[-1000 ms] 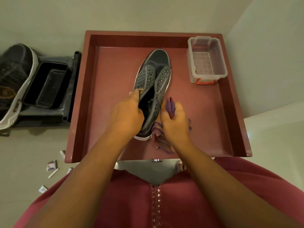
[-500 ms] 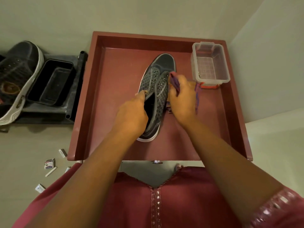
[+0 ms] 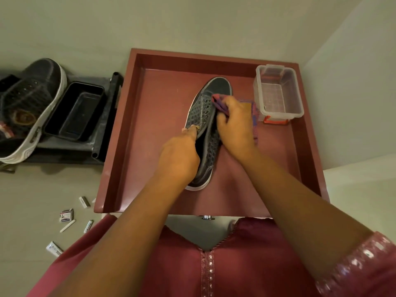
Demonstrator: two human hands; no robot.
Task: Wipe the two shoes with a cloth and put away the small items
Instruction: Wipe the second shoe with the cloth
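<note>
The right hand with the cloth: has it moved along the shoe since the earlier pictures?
Yes. The right hand with the cloth has moved from the shoe heel toward its toe, nearer the clear plastic box.

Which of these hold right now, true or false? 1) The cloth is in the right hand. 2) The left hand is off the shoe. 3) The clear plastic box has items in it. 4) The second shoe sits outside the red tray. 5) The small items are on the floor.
1) True: the right hand holds the cloth against the shoe.
2) False: the left hand grips the shoe at its opening.
3) False: the clear plastic box looks empty.
4) True: the second shoe lies left of the red tray, beside a black container.
5) True: the small items lie scattered on the floor by the tray's near left corner.
</note>
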